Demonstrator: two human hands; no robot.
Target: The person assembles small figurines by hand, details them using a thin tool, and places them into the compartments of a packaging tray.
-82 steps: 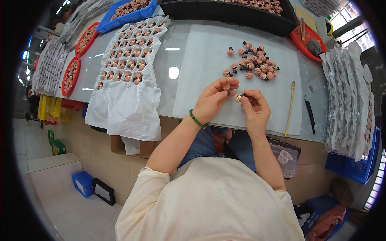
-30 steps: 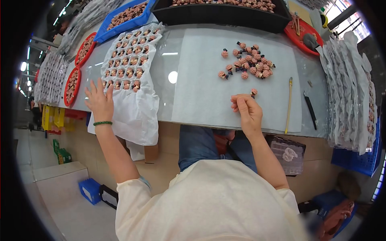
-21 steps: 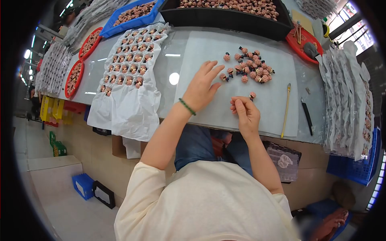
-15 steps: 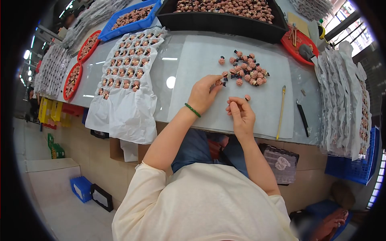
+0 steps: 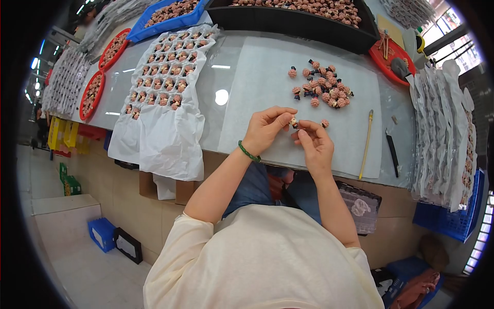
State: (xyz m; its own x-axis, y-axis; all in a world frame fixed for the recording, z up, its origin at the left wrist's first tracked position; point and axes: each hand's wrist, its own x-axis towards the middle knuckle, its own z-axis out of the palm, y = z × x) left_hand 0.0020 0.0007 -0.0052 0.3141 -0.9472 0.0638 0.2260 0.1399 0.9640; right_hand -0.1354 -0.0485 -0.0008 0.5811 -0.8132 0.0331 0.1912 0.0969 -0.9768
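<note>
A small figurine with a pink knobbly top and a pale face is between my two hands, just above the white sheet. My left hand, with a green beaded bracelet on the wrist, pinches it between thumb and fingertips. From the other side, the curled fingers of my right hand close on its lower part. One more pink figurine lies just beyond my right fingers. Farther back, a loose pile of similar figurines with dark bases rests on the white sheet.
To the left lies a white moulded tray filled with figurines. A black bin, a blue bin and red trays hold more. A yellow brush and black pen-like tool lie right, near stacked trays.
My left hand has come back from the pile's edge toward my right hand, bringing a figurine. My right fingers have closed in on it. The camera view has shifted slightly.
</note>
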